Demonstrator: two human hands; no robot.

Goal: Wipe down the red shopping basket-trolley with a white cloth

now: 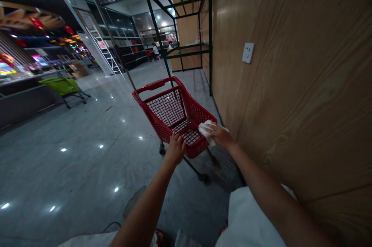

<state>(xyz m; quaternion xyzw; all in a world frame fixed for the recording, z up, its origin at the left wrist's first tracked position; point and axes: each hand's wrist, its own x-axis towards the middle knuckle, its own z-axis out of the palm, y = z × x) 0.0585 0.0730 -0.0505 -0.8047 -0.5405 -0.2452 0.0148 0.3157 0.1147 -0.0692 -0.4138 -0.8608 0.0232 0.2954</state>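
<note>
A red plastic shopping cart [194,108] stands in front of me, its handle at the far side and its low end towards me. My left hand [175,150] has its fingers curled over the near left rim of the basket. In my right hand [220,135] is a bunched white cloth [207,130], pressed against the near right corner of the rim. Through the mesh, the inside of the basket shows no goods. A long thin pole [109,28] rises beside the cart's handle; where its foot rests is hidden.
Close on my right runs a wooden wall [279,84] with a socket [248,53]. A dark metal frame [210,38] stands beyond the cart. Further off are a green cart [62,85], a stepladder [110,55] and seated people [155,50]. The floor [87,169] is shiny grey.
</note>
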